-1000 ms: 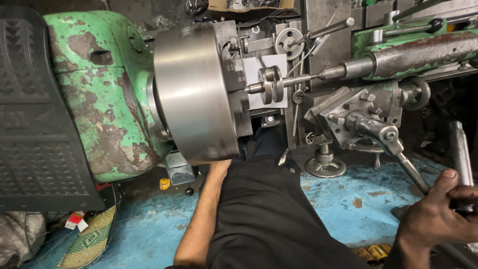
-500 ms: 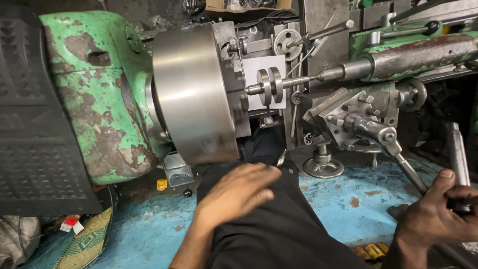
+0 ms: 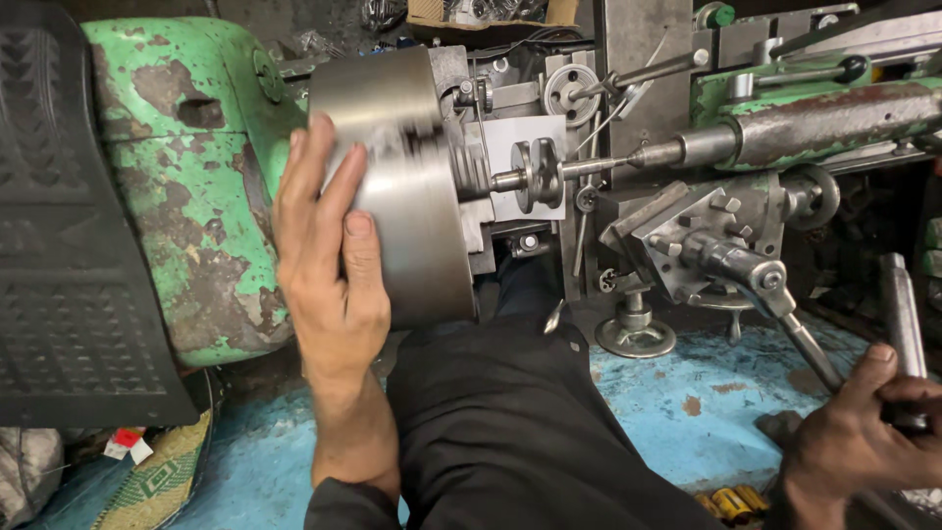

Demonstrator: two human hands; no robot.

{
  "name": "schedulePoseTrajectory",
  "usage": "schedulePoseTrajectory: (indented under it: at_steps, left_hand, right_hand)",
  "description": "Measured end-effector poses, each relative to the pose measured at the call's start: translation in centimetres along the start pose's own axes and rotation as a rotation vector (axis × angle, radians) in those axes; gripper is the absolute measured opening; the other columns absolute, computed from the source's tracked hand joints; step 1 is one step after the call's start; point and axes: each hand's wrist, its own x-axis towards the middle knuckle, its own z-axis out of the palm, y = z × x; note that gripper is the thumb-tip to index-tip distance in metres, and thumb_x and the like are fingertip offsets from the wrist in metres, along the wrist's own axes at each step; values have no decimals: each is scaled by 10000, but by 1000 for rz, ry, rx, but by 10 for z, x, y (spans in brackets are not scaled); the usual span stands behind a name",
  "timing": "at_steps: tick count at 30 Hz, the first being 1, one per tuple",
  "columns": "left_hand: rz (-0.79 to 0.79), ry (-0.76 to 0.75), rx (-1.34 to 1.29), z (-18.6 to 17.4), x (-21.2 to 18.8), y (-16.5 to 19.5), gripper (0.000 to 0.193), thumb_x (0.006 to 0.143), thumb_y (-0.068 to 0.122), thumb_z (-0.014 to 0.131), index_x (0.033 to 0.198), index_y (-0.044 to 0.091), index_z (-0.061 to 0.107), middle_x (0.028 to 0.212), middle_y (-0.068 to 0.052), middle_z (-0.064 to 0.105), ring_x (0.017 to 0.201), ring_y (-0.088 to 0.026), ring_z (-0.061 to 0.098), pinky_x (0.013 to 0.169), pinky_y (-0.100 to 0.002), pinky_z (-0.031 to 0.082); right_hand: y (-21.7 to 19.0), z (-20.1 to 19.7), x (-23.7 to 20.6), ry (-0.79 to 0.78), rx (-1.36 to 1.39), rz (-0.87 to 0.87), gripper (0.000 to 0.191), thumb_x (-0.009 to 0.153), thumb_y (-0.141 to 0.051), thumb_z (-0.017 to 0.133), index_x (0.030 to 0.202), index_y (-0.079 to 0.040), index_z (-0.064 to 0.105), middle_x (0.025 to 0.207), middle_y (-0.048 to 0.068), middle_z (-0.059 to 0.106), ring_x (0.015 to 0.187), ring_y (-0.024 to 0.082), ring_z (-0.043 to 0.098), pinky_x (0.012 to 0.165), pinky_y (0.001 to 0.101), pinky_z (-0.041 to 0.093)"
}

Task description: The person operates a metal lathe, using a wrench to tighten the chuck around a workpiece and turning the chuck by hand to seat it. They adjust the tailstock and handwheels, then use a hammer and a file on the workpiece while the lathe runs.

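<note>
Chuck (image 3: 397,186) — the big grey steel drum on the spindle of the old green lathe (image 3: 186,186) — sits at upper centre, its jaws closed on a small flanged metal part (image 3: 538,175) that a pointed centre (image 3: 603,165) from the tailstock (image 3: 814,123) meets at its tip. The left hand (image 3: 329,260) lies flat against the chuck's rim, fingers spread and pressed along the curved face, not closed around anything. The chuck's edge looks blurred near the fingertips, so it may be turning.

Judging by that, the palm should stay on the smooth outer band and well away from the protruding jaws and the part; light, even pressure from the flat of the hand suits this better than a pinch, and the dark sleeve and trousers (image 3: 520,422) should be kept off the rim.

The right hand (image 3: 863,447), at the lower right, is clamped around a long grey steel bar (image 3: 901,324) that stands nearly upright, near the tool post (image 3: 706,236) and its handle (image 3: 775,294).

As for packaging: a small red-and-white wrapper or tag (image 3: 123,444) lies on the floor at the lower left, beside a green-and-yellow patterned sack (image 3: 157,486) and below a black ribbed rubber mat (image 3: 74,226). A brown cardboard box (image 3: 486,10) holding metal bits sits behind the lathe at the top edge. A few small yellow cylinders (image 3: 731,503) lie on the blue floor (image 3: 677,402) near the right wrist. Any print is too small to tell.
</note>
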Motion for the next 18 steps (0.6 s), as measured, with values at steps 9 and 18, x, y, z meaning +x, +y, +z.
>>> schedulePoseTrajectory:
  at_steps: [9,18]
  left_hand:
    - [-77,-77,-166,2,3,3,438,1258,195,345,1641,-5,272,1741,-185,221,1605,-310,234,1347,-393,209]
    - [-27,156,-73,32,-61,-20,468,1185,174,341,1609,-23,317,1662,-237,346,1550,-373,388,1317,-444,320]
  right_hand:
    - [-1,-1,0,4,40,120,273,1094,-47,658,913,42,474,882,70,532,762,135,485,728,274,394]
    - [-12,-1,4,-32,36,102,305,1101,-8,635,857,15,455,845,68,528,733,131,483,698,269,367]
